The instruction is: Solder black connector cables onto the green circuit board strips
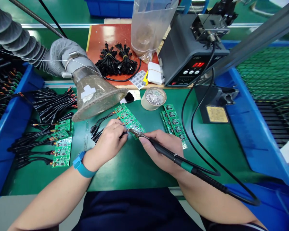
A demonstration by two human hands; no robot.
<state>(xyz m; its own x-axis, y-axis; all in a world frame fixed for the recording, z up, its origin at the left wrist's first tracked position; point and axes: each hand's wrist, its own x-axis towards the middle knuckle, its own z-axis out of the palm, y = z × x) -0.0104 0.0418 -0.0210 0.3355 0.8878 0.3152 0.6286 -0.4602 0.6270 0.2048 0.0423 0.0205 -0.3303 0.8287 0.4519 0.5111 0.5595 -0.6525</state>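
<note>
My right hand (165, 149) is closed around a black soldering iron (167, 153), its tip touching the lower end of a strip of green circuit boards (128, 117). My left hand (110, 139) is pinched at the same end of the strip, on a black cable whose end meets the board near the iron's tip. More black cables (98, 126) run left from the strip, partly behind my left hand. A blue band is on my left wrist. Beyond the strip stands a round tub (153, 98) with silvery bits in it.
A fume funnel (96, 96) hangs at the left above wired boards (62, 150). Bare boards (173, 122) lie right of centre. The soldering station (190, 54), iron stand (212, 104) and looping cord are at the right. Blue bins (252, 128) flank the green mat (130, 170).
</note>
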